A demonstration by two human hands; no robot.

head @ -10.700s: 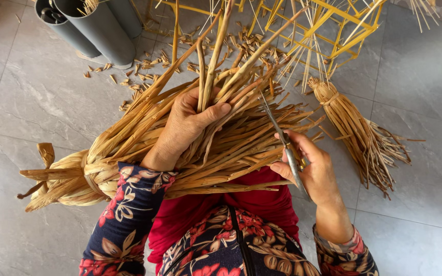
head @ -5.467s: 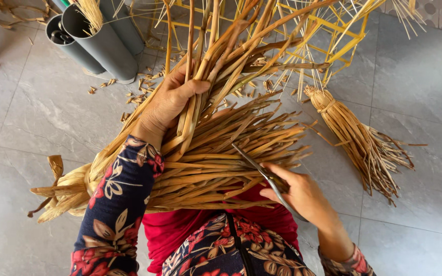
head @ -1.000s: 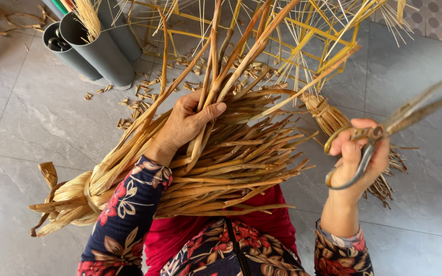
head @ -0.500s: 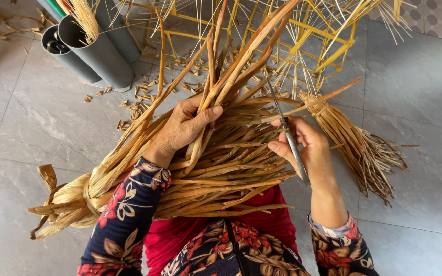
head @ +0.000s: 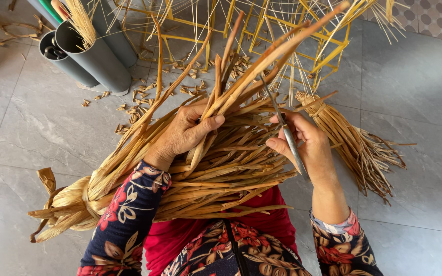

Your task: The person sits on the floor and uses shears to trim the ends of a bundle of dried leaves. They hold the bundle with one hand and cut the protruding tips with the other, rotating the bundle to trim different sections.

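A big bundle of dried tan leaf strips (head: 221,168), tied at its left end (head: 85,197), lies across my lap. My left hand (head: 185,133) grips a few long strips and lifts them up out of the bundle. My right hand (head: 305,145) holds metal scissors (head: 282,125); their thin blades point up into the raised strips. Whether the blades are apart I cannot tell.
A smaller tied bundle of strips (head: 354,145) lies on the grey tile floor to the right. Grey plastic tubes (head: 90,56) stand at the upper left. A yellow stick frame (head: 292,46) stands ahead. Cut leaf scraps (head: 144,94) litter the floor.
One second ago my right hand held the scissors out to the right, away from the bundle. It has moved left, and the blades now reach the strips held by my left hand.
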